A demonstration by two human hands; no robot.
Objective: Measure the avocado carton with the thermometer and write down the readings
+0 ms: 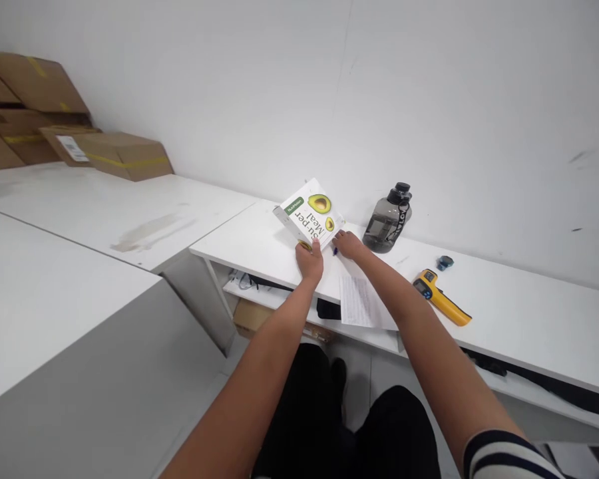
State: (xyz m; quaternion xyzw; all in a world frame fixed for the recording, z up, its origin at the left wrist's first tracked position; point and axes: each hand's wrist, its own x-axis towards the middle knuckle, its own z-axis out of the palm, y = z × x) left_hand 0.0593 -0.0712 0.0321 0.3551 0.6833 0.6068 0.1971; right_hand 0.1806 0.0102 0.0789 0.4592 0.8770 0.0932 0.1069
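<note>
My left hand (310, 262) grips the lower edge of a white carton (302, 216) printed with avocados and "Su-per Meal", its thumb over the front face. The carton is tilted above the white table. At the carton's lower right corner is my right hand (349, 244), its fingers curled down. A small dark blue tip, perhaps of a pen (335, 251), shows just below those fingers; whether they hold it is hidden. A printed sheet of paper (363, 303) lies under my right forearm and hangs over the table's front edge.
Right of my hands stands a grey translucent water bottle (383, 223) with a black cap. A yellow handheld device (443, 299) and a small dark blue object (444, 263) lie farther right. Cardboard boxes (124, 154) are at the far left. A shelf (259, 291) runs beneath the tabletop.
</note>
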